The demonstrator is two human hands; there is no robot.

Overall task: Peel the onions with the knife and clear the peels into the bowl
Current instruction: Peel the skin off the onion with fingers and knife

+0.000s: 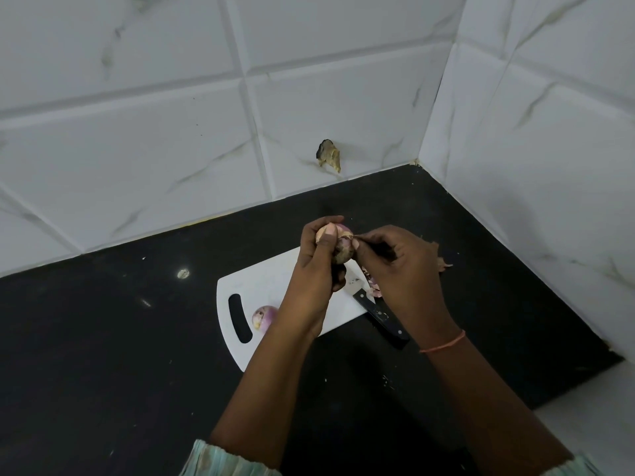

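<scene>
**Bystander1:** Sleeves first, since they're closest: pale green cuffs (pixel 220 460) at the bottom edge, bare forearms reaching up over a black counter (pixel 103 338). Landmark for everything is the white cutting board (pixel 275 283).

**Bystander2:** Where's the onion being worked on?

**Bystander1:** Up in the air above the board's far end. The left hand (pixel 316 269) is wrapped around the held onion (pixel 340 247), fingers curled over its top. It's partly skinned: pale papery bit up top, dull purple-brown lower down. Its long axis looks roughly up-and-down, tilted a little, but which end is the root I can't tell.

**Bystander2:** And the right hand?

**Bystander1:** The right hand (pixel 398 269) is closed, fingertips pinched against the onion's right side, apparently on a scrap of skin. Thin orange thread (pixel 443 343) on that wrist.

**Bystander2:** So nobody's holding the knife?

**Bystander1:** Nope. The knife (pixel 379 316) lies at the board's right edge, black riveted handle hanging off onto the counter and pointing toward the person, blade end pointing up onto the board under the hands.

**Bystander2:** Anything else?

**Bystander1:** A second onion (pixel 264 317), purple and white, sits on the board near its handle slot (pixel 239 318). Pinkish peels (pixel 372 286) lie just off the board's right side, mostly hidden by the right hand.
</scene>
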